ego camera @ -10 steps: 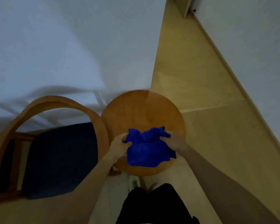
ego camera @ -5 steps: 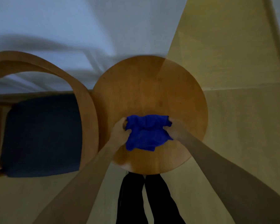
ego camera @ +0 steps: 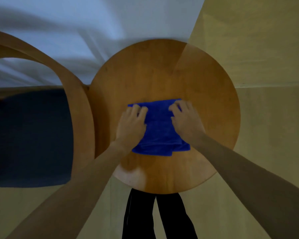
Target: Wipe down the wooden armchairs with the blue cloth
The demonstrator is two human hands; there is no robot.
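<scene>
**Blue cloth lying folded on round worktop, both hands resting on it**

The blue cloth (ego camera: 160, 128) is lying folded in layers near the centre of the round wooden worktop (ego camera: 205, 80), a little toward the near edge. The left hand (ego camera: 131, 125) is pressing down on its left side, the right hand (ego camera: 186, 120) on its right side; fingers are lying fairly flat on the fabric, so each grip is looking released, pressing rather than clenching, though the fingertips may be curling slightly.

Handling, judged: the cloth is looking soft, light and floppy, likely plush microfibre; not fragile, not slippery. It is probably bunching or unfolding if lifted by one corner, so taking it across the folded stack or by a folded edge seems best.

One wooden armchair (ego camera: 76, 100), with a dark seat cushion (ego camera: 31, 135), is standing just beside the worktop's left edge.

No brands, labels or writing readable anywhere.
</scene>
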